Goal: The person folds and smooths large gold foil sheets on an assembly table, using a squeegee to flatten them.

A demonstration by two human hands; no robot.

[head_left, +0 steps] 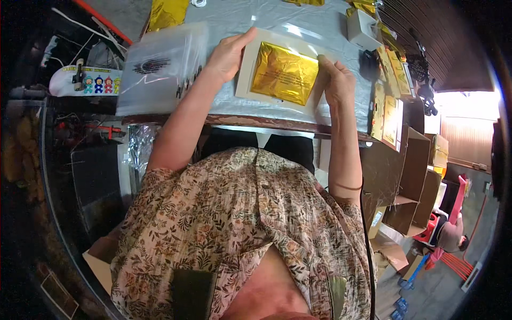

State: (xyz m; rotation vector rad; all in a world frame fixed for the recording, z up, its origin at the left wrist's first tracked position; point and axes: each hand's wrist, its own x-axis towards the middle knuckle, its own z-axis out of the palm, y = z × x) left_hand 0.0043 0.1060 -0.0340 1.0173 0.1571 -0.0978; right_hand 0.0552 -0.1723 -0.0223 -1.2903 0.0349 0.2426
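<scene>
In the head view, a flat gold packet (pixel 282 74) lies on top of a pale sheet (pixel 245 85) at the near part of the work table (pixel 226 109), between the person's two hands, slightly askew so that the sheet's border shows along its left and lower sides. The left hand (pixel 228 56) is at the sheet's upper left corner, with one digit stretched along the edge and the others bent; it is closed on the sheet there, though the undersides of the fingers are hidden. The right hand (pixel 340 80) is at the other side, thumb tip against the packet's upper right corner and the remaining fingers curled; whether it pinches the packet, the sheet or both, I cannot tell. Just beside the left forearm is a stack of clear plastic sleeves (pixel 186 45), reaching to the table's front edge. Gold foil (pixel 166 15) lies beyond the stack, near a small white ring (pixel 198 2). Toward the right, a white box (pixel 362 29) stands on the table, and yellow-gold cartons (pixel 392 120) line its right side. Open cardboard boxes (pixel 413 184) stand past them, and farther off another person (pixel 452 234) is in view.
</scene>
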